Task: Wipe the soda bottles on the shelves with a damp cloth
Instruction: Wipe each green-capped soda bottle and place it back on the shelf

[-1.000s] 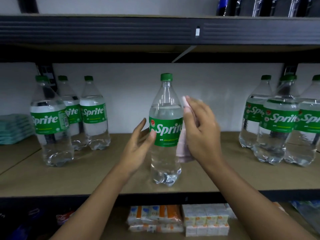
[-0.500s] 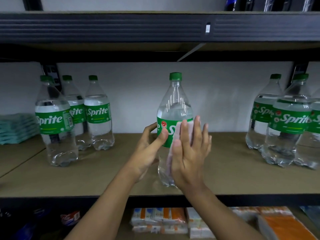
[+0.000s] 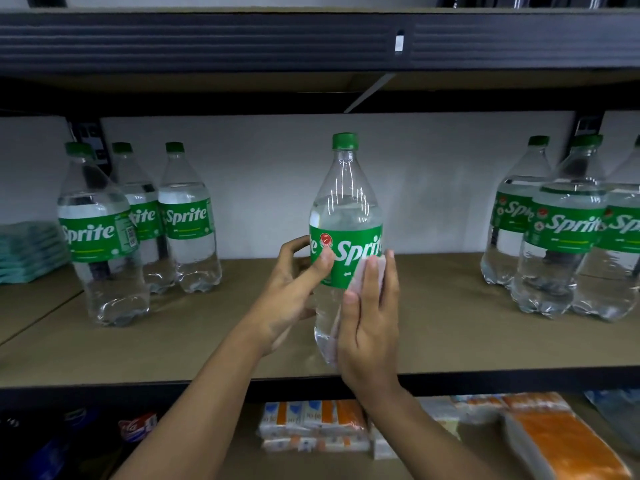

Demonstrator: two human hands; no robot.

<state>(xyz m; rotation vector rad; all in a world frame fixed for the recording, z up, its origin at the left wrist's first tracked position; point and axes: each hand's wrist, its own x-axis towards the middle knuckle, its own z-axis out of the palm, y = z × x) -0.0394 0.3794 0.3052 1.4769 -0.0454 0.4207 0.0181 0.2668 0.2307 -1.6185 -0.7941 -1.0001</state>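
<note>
Soda bottle (image 3: 346, 209): upright; I see it between both grips.
Left grip (image 3: 294, 292): hand curled round the label (image 3: 349, 252).
Right grip (image 3: 370, 320): hand flat, pressing cloth (image 3: 376, 270) on the bottle's near side.

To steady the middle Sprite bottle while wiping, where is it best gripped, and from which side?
Grip the Sprite bottle at its green label, from the left: it stands upright, straight-walled there, and the right hand presses the cloth on its right.
</note>
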